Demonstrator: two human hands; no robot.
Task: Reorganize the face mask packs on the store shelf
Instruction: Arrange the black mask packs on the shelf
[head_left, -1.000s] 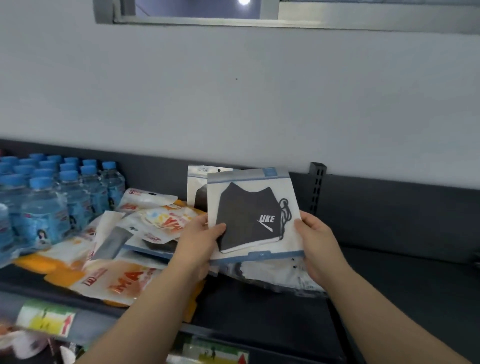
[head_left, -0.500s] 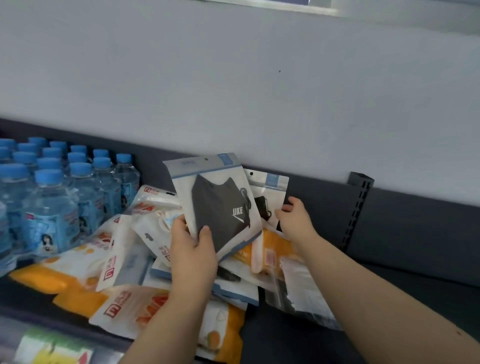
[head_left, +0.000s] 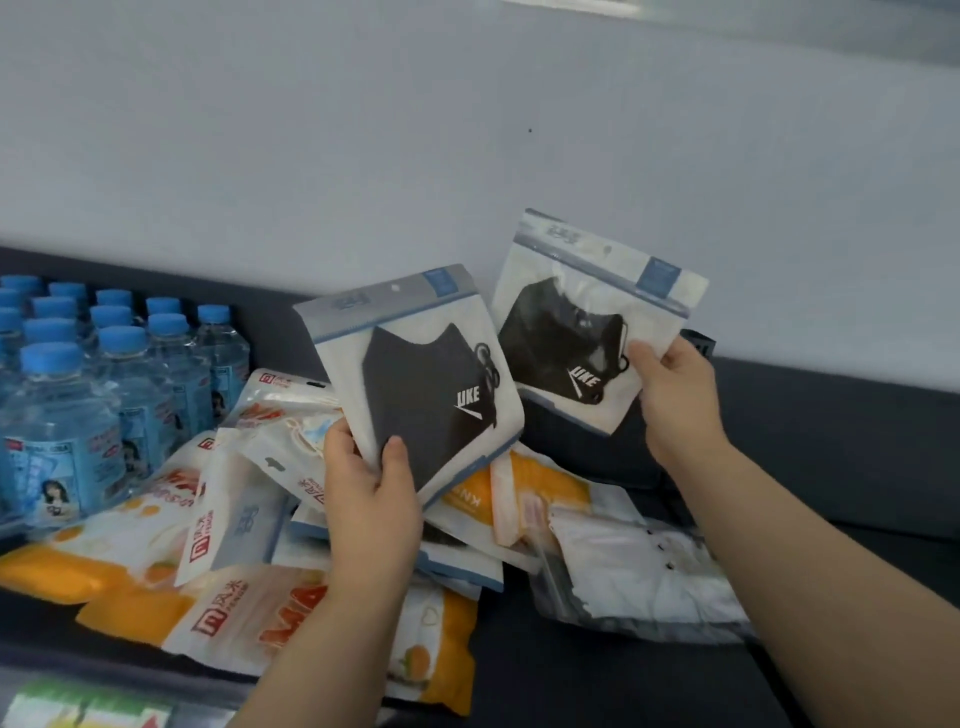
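Left fingers (head_left: 394, 460) were curled round the lower corner of a black mask pack (head_left: 415, 379), thumb pressed on its front, with the pack held tilted above the left hand (head_left: 371, 499). Right fingers (head_left: 647, 356) were pinched on the right edge of a second black mask pack (head_left: 587, 322), held up just left of the right hand (head_left: 672, 400). Half a second ago that second pack was stood behind the first and was only being reached for by the right fingers; a second ago the first pack was held by both hands. So the pair was split, one matching pack per hand, both lifted off the heap; whether their edges touched could not be told. Below the left fingers a loose pile of orange and white packs (head_left: 234, 597) was left unsorted. Below the right wrist a clear bag of white masks (head_left: 634, 566) was seen lying on the dark shelf (head_left: 857, 467). Water bottles (head_left: 78, 405) were stood well left of the left hand. Judged: like packs were being gathered for stacking, and most sorting was not yet done
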